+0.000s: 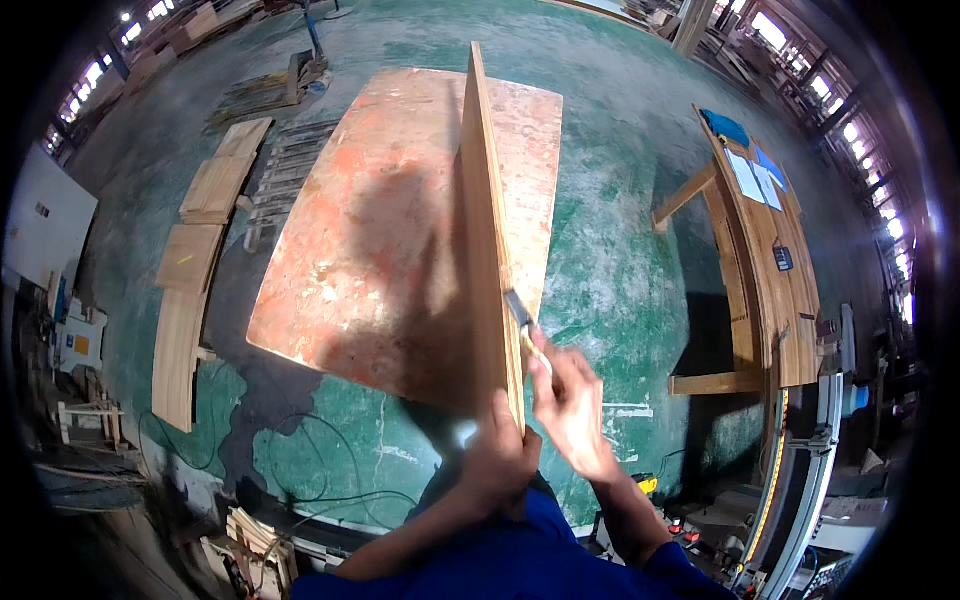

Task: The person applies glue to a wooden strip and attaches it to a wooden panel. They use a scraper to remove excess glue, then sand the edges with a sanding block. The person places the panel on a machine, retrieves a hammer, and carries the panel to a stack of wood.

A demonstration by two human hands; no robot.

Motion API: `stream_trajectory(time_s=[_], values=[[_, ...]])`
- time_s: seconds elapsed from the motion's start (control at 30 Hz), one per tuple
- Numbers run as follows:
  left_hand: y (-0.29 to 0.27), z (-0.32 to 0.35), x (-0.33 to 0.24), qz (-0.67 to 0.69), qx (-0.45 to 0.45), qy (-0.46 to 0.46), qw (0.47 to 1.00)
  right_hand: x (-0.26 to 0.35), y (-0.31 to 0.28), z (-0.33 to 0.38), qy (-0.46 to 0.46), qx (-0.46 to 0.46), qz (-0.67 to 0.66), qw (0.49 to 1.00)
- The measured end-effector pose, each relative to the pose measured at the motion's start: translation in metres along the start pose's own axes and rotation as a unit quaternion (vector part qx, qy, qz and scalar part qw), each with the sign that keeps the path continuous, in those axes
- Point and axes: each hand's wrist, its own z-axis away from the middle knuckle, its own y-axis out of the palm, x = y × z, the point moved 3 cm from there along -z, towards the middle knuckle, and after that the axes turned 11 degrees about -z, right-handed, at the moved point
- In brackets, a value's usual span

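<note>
A long wooden board (484,230) stands on edge over the worktable (390,260), its narrow edge facing up and its length running away from me. My left hand (503,450) is closed around the board's near end. In my right hand (572,405) is a hand tool with a flat grey blade (519,308) and a pale handle; whether it is a chisel or a putty knife I cannot tell. The blade lies against the board's right side, near the upper edge, a short way ahead of my left hand.
Wooden panels (190,260) lie in a row on the left, beside a slatted pallet (290,175). On the right stands a wooden bench (790,290) with papers (755,180) and a blue cloth (724,127). Cables (340,460) trail over the green floor. A metal rail machine (815,470) is at lower right.
</note>
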Motion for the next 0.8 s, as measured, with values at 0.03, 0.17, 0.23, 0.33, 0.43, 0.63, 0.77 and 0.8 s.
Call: stream_trajectory(time_s=[0.03, 0.17, 0.23, 0.33, 0.43, 0.63, 0.77, 0.8], values=[[-0.002, -0.001, -0.003, 0.007, -0.004, -0.002, 1.0, -0.001, -0.001, 0.007, 0.003, 0.002, -0.008, 1.0], [0.001, -0.004, -0.01, -0.042, 0.017, -0.015, 0.999, -0.006, -0.003, -0.007, -0.023, -0.003, 0.0, 1.0], [0.01, -0.002, 0.003, -0.059, 0.003, -0.005, 0.998, 0.0, 0.002, -0.02, 0.012, 0.002, -0.026, 1.0], [-0.001, -0.011, -0.008, -0.007, 0.042, -0.022, 0.999, -0.009, -0.002, 0.01, -0.001, -0.003, -0.009, 1.0], [-0.002, -0.011, -0.007, -0.023, 0.037, -0.013, 0.999, -0.007, 0.001, 0.004, 0.009, 0.0, -0.021, 1.0], [-0.001, -0.011, 0.001, -0.049, 0.068, -0.038, 0.996, -0.009, 0.009, -0.018, -0.027, 0.002, -0.004, 1.0], [0.0, -0.01, 0.003, -0.052, 0.054, -0.013, 0.997, 0.001, 0.011, -0.024, 0.007, -0.006, 0.002, 1.0], [0.002, -0.01, 0.005, -0.051, 0.042, -0.007, 0.998, 0.007, 0.012, -0.04, 0.027, 0.01, -0.004, 1.0]])
